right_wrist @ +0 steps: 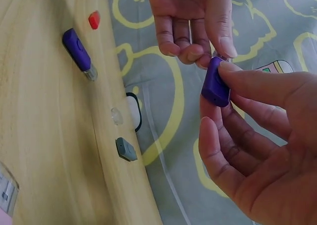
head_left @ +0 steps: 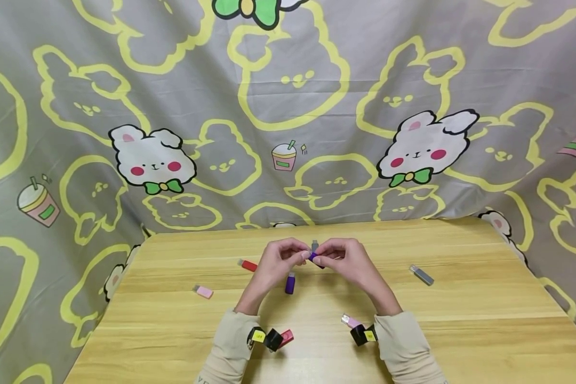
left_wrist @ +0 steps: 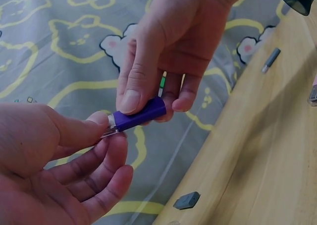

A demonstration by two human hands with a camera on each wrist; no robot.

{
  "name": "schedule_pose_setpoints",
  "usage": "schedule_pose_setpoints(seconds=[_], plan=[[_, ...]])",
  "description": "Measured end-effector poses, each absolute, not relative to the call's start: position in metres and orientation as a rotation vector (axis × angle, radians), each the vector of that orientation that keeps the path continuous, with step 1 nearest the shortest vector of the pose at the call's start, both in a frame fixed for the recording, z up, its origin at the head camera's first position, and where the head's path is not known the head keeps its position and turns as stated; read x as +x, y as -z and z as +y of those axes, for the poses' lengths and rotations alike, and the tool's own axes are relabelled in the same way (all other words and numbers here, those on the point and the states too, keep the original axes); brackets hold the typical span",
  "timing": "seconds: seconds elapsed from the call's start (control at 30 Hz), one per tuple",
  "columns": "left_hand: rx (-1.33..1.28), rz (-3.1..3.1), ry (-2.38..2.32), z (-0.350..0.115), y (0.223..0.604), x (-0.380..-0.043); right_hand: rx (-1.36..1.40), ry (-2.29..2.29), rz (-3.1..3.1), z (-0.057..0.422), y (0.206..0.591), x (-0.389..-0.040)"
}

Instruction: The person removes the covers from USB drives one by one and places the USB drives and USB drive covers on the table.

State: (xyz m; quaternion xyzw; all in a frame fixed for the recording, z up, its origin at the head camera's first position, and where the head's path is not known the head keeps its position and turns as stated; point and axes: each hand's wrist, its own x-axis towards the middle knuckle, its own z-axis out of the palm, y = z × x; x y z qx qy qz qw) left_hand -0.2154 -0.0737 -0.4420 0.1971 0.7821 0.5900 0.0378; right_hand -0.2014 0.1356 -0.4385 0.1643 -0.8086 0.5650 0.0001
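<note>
Both hands meet over the far part of the table around a purple USB flash drive (left_wrist: 141, 115). My right hand (head_left: 343, 258) pinches its purple body between thumb and fingers. At the connector end, my left hand (head_left: 280, 258) pinches the drive with thumb and fingertips, which partly hide that end. In the right wrist view, the body of the purple drive (right_wrist: 216, 82) points its closed end toward the right palm. Beyond the hands lies a grey USB drive (head_left: 314, 245). A second purple USB drive (head_left: 290, 284) rests on the table just below the left hand.
On the wooden table (head_left: 485, 320), a red drive (head_left: 248, 265) and a pink drive (head_left: 204, 291) lie left. A grey drive (head_left: 422, 275) lies right. Near the wrists are a reddish drive (head_left: 286, 338) and another pink drive (head_left: 350, 320). A patterned curtain (head_left: 317, 106) hangs behind.
</note>
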Motion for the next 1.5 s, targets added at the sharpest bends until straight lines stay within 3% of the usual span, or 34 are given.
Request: schedule_pose_setpoints(seconds=[0.23,0.53,0.77,1.07,1.5], plan=[[0.540,2.460,-1.815,-0.076,0.440,-0.214,0.546,-1.734,-2.571,0.132,0.437,-0.203],[0.242,2.407,-2.166,-0.112,0.429,-0.224,0.366,-1.545,-2.661,0.143,0.436,-0.205],[0.376,2.418,-2.054,-0.111,0.428,-0.226,0.424,-1.557,-2.656,0.149,0.442,-0.208],[0.485,2.462,-1.905,-0.103,0.429,-0.225,0.069,-1.538,-2.679,0.178,0.455,-0.225],[0.495,2.472,-1.890,-0.104,0.436,-0.226,-0.068,-1.439,-2.894,0.180,0.478,-0.266]])
